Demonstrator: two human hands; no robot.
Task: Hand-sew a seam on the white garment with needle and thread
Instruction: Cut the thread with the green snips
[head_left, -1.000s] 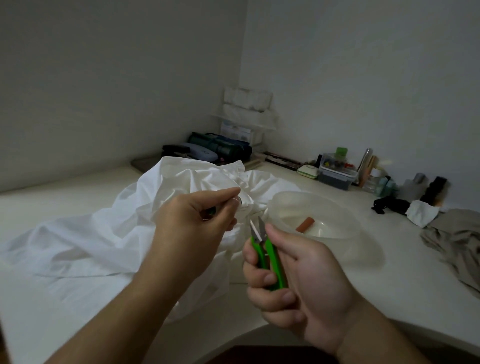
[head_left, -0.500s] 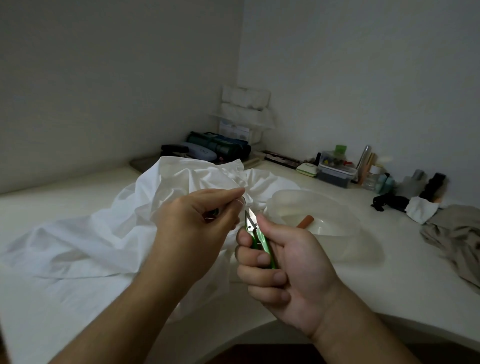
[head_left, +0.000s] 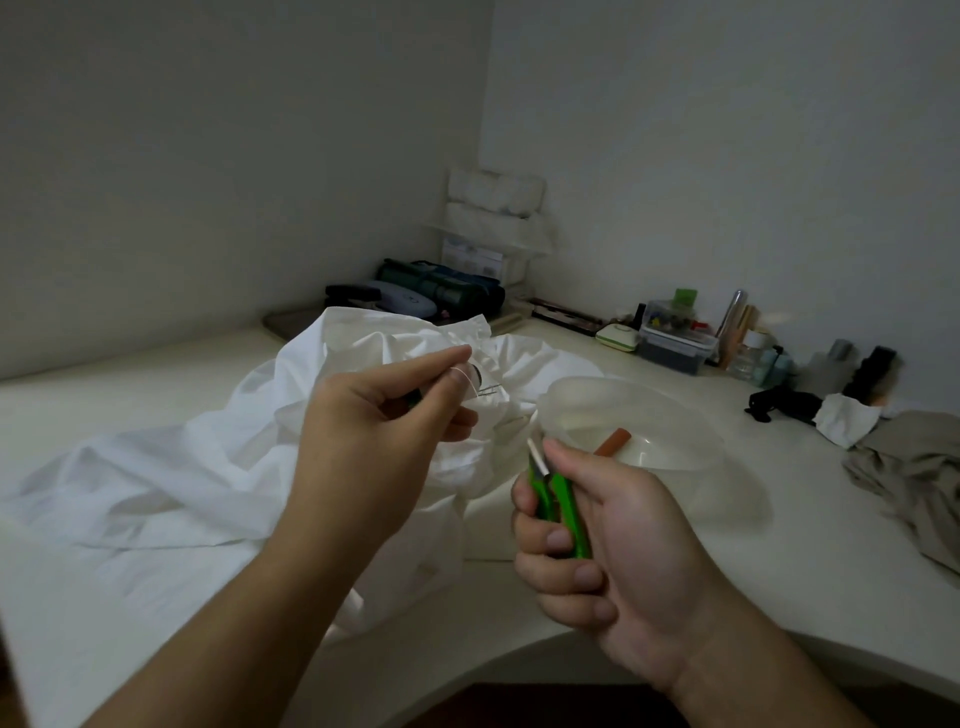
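left hand (head_left: 379, 421): raised above the garment, fingers curled, forefinger and thumb pinching a pale thread (head_left: 467, 376) at the tips; a small dark-green object shows inside the curl (likely a spool, too hidden to be sure), and a thin metal glint beside the fingertips may be the needle, too small to tell.
right hand (head_left: 587, 540): fingers wrapped round the green thread snips (head_left: 553, 493), thumb along the top, blades pointing up toward the left hand but apart from it.
white garment (head_left: 182, 478): lies crumpled on the pale table (head_left: 779, 571) under and behind both hands, untouched by either hand as far as can be seen.
bowl (head_left: 675, 415): translucent, just right of the garment, an orange-brown stick inside.
how the thread will handle: judged light, limp and slippery; it needs a firm fingertip pinch close to the cut point and some tension, or the blades will push it aside.
how the garment will handle: judged soft, thin and floppy; best taken at the seam edge, pinched flat between fingers, the bulk left resting on the table.
step in hand: probably cutting a length of thread; sewing not yet begun.
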